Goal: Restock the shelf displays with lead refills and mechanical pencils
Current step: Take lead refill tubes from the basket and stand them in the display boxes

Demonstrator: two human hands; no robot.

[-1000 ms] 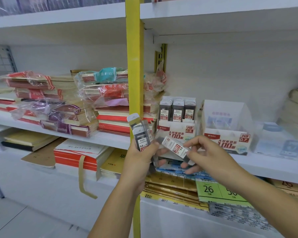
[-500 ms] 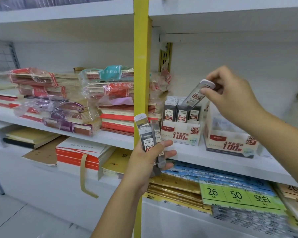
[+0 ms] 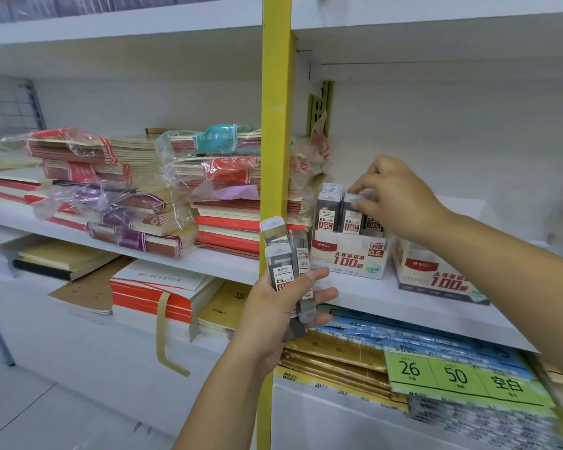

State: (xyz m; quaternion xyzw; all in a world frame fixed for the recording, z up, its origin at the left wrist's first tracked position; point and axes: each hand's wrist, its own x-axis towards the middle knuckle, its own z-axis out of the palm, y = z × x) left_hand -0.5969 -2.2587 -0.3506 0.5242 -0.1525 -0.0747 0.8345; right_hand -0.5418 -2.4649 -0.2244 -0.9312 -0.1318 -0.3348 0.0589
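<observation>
- Lowered from mid-air since half a second ago, the right hand (image 3: 394, 196) pinches the cap of a lead refill case (image 3: 351, 219) standing in the HB 0.5 display box (image 3: 348, 254).
- The left hand (image 3: 273, 306) grips a fan of spare refill cases (image 3: 281, 258); its fingers hide their lower ends.
- The right forearm covers the grade label of the neighbouring display box (image 3: 436, 274).
- Both boxes sit on a white shelf (image 3: 371, 297), right of a yellow upright (image 3: 275, 125).
- Wrapped notebook stacks (image 3: 208, 177) lie left; the far right is blurred.

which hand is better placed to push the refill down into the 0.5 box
Right. The right hand is over the 0.5 display box, pinching the cap of a refill case standing in it. The left hand is lower, in front of the shelf, gripping the spare refills.
</observation>
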